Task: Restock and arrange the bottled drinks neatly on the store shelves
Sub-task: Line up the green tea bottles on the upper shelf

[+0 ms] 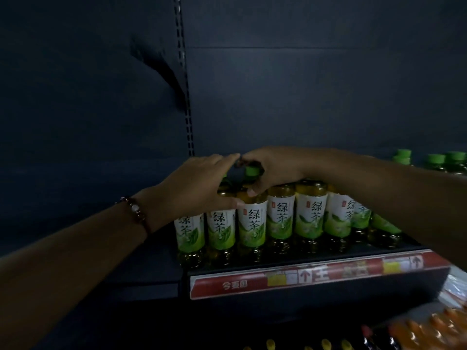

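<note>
Bottles [252,221] — right hand [273,170] grips one; left hand [199,185] flat alongside

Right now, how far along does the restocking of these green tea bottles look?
Partly done. A front row of green tea bottles already stands upright on the shelf, labels facing out. In hand: the right hand grips the top of a green-capped bottle behind that row, while the left hand rests against the bottles beside it. Left to do: the dark bay to the left holds no bottles.
</note>
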Motion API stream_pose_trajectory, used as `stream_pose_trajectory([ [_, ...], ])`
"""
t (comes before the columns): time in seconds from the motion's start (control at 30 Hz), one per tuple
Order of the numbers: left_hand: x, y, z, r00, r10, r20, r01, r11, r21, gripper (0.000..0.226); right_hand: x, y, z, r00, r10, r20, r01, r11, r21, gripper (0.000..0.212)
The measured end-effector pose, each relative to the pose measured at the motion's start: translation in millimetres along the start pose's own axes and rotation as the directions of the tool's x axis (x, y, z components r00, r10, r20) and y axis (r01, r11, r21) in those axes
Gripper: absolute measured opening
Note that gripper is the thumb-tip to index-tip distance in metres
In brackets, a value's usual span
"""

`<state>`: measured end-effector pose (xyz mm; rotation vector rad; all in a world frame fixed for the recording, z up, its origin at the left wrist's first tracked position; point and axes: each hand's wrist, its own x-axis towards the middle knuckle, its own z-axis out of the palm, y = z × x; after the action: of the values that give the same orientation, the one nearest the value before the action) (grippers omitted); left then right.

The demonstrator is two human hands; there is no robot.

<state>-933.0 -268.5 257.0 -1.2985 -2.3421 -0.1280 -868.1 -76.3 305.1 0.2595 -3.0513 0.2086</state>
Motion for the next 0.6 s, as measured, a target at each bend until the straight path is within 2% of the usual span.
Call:
stream_pose_trajectory([
  [0.1,10,12,0,1.0,0.01,0.02,-0.01,1.0,-0.02,0.106,-10,16,-12,0.993,0.05,-0.106,-0.035,0.989,0.142,0.071],
  [0.17,16,15,7,0.999,0.046,0.015,-0.046,0.998,0.039,0.106,-12,29,-13,0.984,0.138,-0.115,-0.129,0.988,0.082,0.067],
  [0.23,20,16,18,0.997,0.074,-0.017,-0.072,0.992,0.102,0.106,-12,36,-5,0.979,0.199,-0.042,-0.201,0.979,-0.035,0.061],
  [0.37,22,13,33,0.993,0.075,-0.091,-0.063,0.99,0.127,0.105,-11,47,-1,0.986,0.143,-0.083,-0.148,0.988,-0.045,0.038],
  [0.6,23,13,33,0.996,0.043,-0.083,-0.036,0.995,0.088,0.104,-15,47,-7,0.994,0.108,-0.021,-0.11,0.991,-0.071,0.046],
])
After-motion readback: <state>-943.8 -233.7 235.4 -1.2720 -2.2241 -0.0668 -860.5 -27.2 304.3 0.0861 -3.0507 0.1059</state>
